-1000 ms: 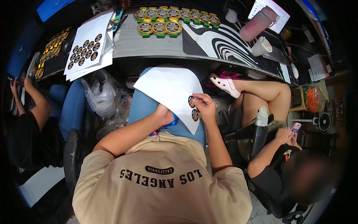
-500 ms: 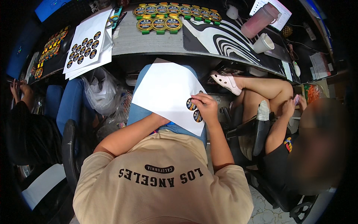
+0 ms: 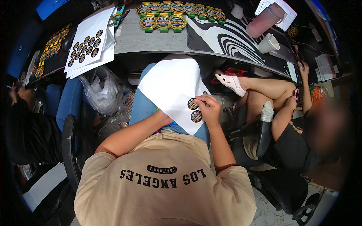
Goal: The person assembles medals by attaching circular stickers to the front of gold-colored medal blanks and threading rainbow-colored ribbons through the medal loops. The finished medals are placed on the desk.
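Medals [image 3: 177,13] line the desk [image 3: 151,39] beyond the lap-held sticker sheet [image 3: 169,84].

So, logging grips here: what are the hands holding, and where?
Both hold the white sticker sheet: right hand at its lower right edge by the round stickers, left hand under its lower edge.

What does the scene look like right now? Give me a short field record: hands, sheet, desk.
right hand: fingers on a round dark sticker at the sheet's near right edge
left hand: mostly hidden under the sheet's near edge
sticker sheet: white, on the lap, two round stickers left on it
second sticker: just below the first
desk: grey, holds a row of gold medals and a stack of full sticker sheets
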Demonstrator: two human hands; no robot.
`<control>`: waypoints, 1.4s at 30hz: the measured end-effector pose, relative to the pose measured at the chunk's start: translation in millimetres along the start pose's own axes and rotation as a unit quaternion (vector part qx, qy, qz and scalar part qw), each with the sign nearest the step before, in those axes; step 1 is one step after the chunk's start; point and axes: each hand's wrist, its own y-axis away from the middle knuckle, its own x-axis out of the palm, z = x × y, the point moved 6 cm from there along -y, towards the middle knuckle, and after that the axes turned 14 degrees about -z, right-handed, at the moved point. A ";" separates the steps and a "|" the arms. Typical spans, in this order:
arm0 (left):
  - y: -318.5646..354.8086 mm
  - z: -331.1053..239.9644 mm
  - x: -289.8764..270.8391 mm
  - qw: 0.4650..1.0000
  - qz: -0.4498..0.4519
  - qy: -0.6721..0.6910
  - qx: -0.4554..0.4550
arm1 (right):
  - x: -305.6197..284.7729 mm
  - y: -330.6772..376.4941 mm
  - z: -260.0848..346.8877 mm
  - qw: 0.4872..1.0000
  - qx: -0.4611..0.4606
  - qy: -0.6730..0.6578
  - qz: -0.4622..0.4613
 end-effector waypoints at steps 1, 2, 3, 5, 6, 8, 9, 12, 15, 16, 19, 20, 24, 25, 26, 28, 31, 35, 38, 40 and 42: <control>-0.1 0.1 -0.4 1.000 -0.006 -0.010 0.002 | -0.1 0.5 0.4 1.000 -0.012 -0.002 -0.003; -0.3 0.2 -1.6 1.000 -0.018 -0.023 0.006 | -0.2 1.2 1.1 1.000 -0.024 -0.005 -0.006; 0.0 0.1 -0.5 1.000 -0.010 -0.021 0.008 | -0.4 2.0 0.4 1.000 -0.024 -0.005 -0.008; 0.2 -0.3 0.1 1.000 -0.006 -0.022 0.015 | -0.2 3.7 -0.1 1.000 -0.023 -0.011 -0.009; 0.1 -0.1 -0.3 1.000 -0.011 -0.025 0.013 | -0.5 4.4 0.2 1.000 -0.028 -0.003 -0.013; -0.1 0.3 -0.8 0.999 -0.019 -0.032 0.010 | -0.9 5.8 1.5 0.999 -0.040 0.003 -0.015; 0.2 -0.1 1.0 1.000 -0.008 -0.027 0.012 | -1.1 6.4 2.5 0.999 -0.049 0.008 -0.015; 1.5 -0.6 5.0 1.000 0.013 -0.013 0.014 | -2.2 7.7 5.1 0.997 -0.077 0.022 -0.014; 2.1 0.0 4.6 1.000 0.008 -0.002 0.007 | -2.5 8.8 8.3 0.993 -0.112 0.039 -0.006; 2.2 0.1 3.5 1.000 0.004 -0.004 0.006 | -2.1 9.3 9.9 0.991 -0.127 0.046 -0.001; 1.8 1.4 -1.8 1.000 -0.012 -0.016 0.005 | -2.3 9.9 13.8 0.988 -0.142 0.057 -0.003; 1.6 2.3 -3.8 1.000 -0.018 -0.021 0.005 | -2.1 9.7 15.5 0.989 -0.139 0.056 -0.003; 3.6 3.7 -6.8 0.998 -0.038 -0.042 0.036 | -0.9 6.3 21.0 0.997 -0.056 0.055 0.027; 5.5 3.4 -5.4 0.997 -0.039 -0.045 0.050 | -1.2 4.9 24.3 0.997 -0.035 0.057 0.041; 7.4 2.6 -4.4 0.996 -0.049 -0.052 0.057 | -1.7 2.9 28.1 0.997 -0.009 0.051 0.052; 13.5 -2.9 -1.3 0.985 -0.078 -0.122 0.090 | -4.5 -3.2 42.1 0.997 0.004 0.042 0.065; 25.6 -15.9 7.0 0.962 -0.119 -0.211 0.124 | -13.5 -15.7 72.5 0.996 -0.028 0.041 0.076; 46.6 -31.4 29.1 0.959 -0.094 -0.216 0.156 | -28.7 -29.9 117.6 0.988 -0.121 0.057 0.078; 65.9 -40.2 45.4 0.966 -0.058 -0.189 0.168 | -31.9 -35.9 141.2 0.981 -0.160 0.034 0.102; 78.6 -45.1 54.9 0.970 -0.033 -0.167 0.175 | -32.8 -38.1 151.1 0.980 -0.166 0.009 0.106; 88.3 -48.3 63.0 0.973 -0.011 -0.148 0.179 | -33.1 -38.7 156.8 0.980 -0.164 -0.010 0.115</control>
